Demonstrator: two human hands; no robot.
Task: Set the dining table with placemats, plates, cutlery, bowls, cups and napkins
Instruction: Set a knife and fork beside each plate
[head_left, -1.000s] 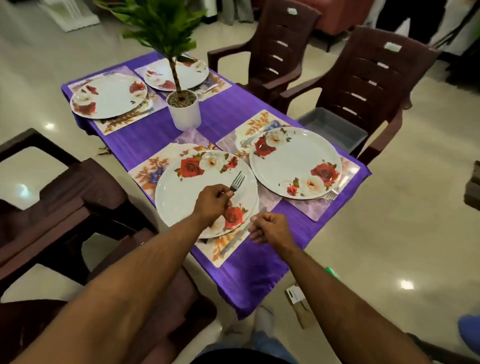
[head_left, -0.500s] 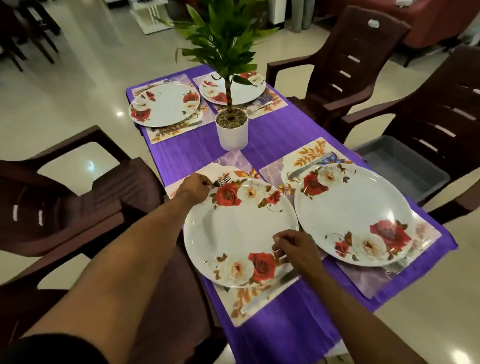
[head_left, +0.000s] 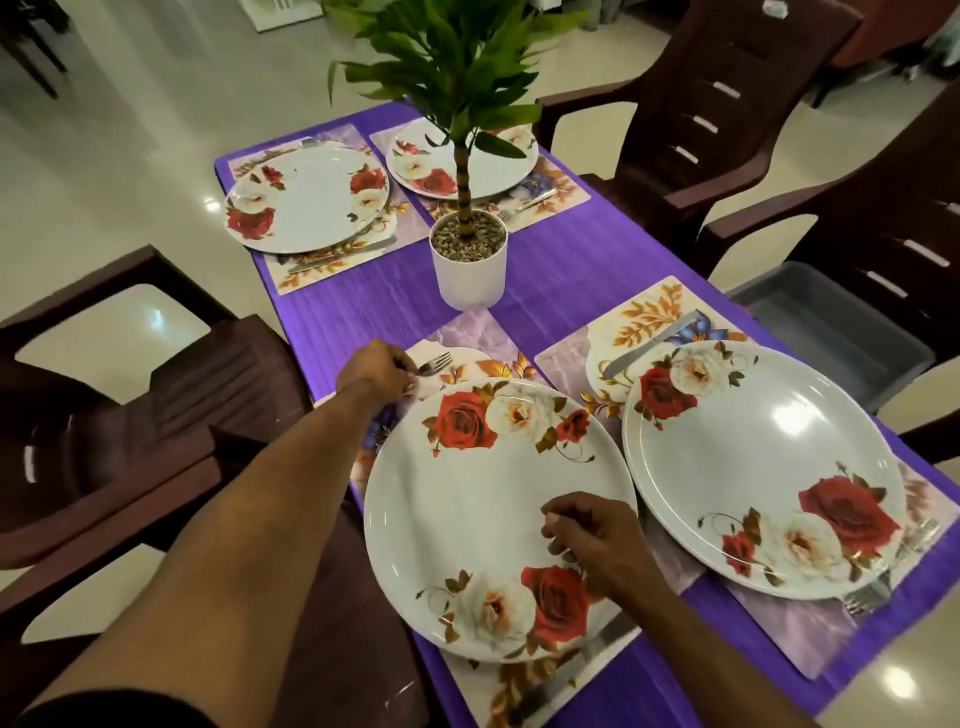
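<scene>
Left hand (head_left: 375, 370) outstretched — pinching fork (head_left: 435, 362); right hand (head_left: 592, 540) curled.

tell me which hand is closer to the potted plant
Left. The left hand holds a fork on the placemat just short of the potted plant. The right hand hangs over the near plate, farther back.
</scene>
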